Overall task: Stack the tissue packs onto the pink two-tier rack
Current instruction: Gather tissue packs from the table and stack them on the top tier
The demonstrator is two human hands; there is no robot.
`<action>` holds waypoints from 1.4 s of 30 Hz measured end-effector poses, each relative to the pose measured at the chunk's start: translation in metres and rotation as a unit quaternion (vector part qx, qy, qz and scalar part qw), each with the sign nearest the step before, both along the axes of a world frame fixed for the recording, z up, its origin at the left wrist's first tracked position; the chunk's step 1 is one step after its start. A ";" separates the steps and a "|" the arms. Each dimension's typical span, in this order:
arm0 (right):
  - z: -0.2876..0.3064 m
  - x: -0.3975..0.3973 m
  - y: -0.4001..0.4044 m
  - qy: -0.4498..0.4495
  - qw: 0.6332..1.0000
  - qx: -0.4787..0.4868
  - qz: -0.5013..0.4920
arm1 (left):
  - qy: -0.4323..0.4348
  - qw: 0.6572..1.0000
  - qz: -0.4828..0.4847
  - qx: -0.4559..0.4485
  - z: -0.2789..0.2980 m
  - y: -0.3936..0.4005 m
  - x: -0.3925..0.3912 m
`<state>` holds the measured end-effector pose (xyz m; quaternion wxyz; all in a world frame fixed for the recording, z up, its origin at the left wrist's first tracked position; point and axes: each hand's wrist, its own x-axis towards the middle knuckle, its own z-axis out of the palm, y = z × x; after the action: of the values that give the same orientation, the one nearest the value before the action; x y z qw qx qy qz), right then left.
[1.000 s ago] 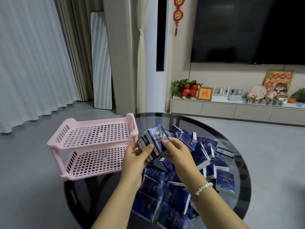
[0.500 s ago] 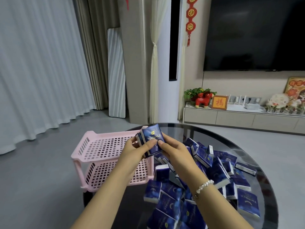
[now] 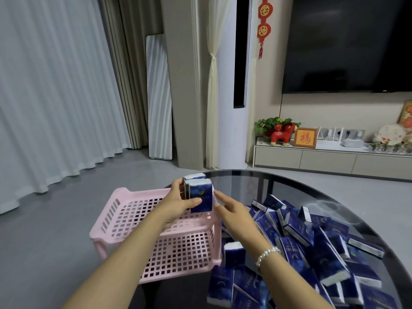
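Living room; round glass counter [image 3: 289, 188], pink rack [image 3: 133, 210]. Left hand [image 3: 178, 204] fingers grip upright tissue packs [image 3: 199, 195]; right hand [image 3: 236, 215] fingers spread, empty.

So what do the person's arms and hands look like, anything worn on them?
Both forearms are bare, with no sleeves in view. The right hand has a white bead bracelet at the wrist. The left hand shows no rings, watch or glove.

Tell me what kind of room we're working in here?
Most likely a home living room: a large wall-mounted TV hangs above a low media cabinet with ornaments on it, long curtains cover the left side, and the work happens on a round glass table.
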<state>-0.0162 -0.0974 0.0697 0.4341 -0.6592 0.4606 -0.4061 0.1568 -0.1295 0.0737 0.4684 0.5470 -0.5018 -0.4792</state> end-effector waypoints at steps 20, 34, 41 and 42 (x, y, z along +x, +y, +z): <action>-0.012 0.008 -0.014 0.058 0.997 -0.042 0.003 | -0.212 0.976 -0.052 0.016 -0.015 -0.010 -0.001; -0.020 0.014 -0.012 0.035 0.996 -0.068 -0.050 | -0.211 0.977 -0.003 0.008 -0.004 0.005 -0.004; -0.023 0.011 -0.004 0.034 0.994 -0.087 -0.064 | -0.172 0.983 0.033 -0.044 -0.006 0.013 -0.004; -0.024 0.010 -0.002 0.032 0.993 -0.090 -0.067 | -0.162 0.984 0.045 -0.055 -0.005 0.016 -0.007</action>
<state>-0.0058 -0.0995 0.0461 0.3304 -0.6759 0.4788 -0.4525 0.1503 -0.1131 0.0684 0.4318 0.6126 -0.5715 -0.3342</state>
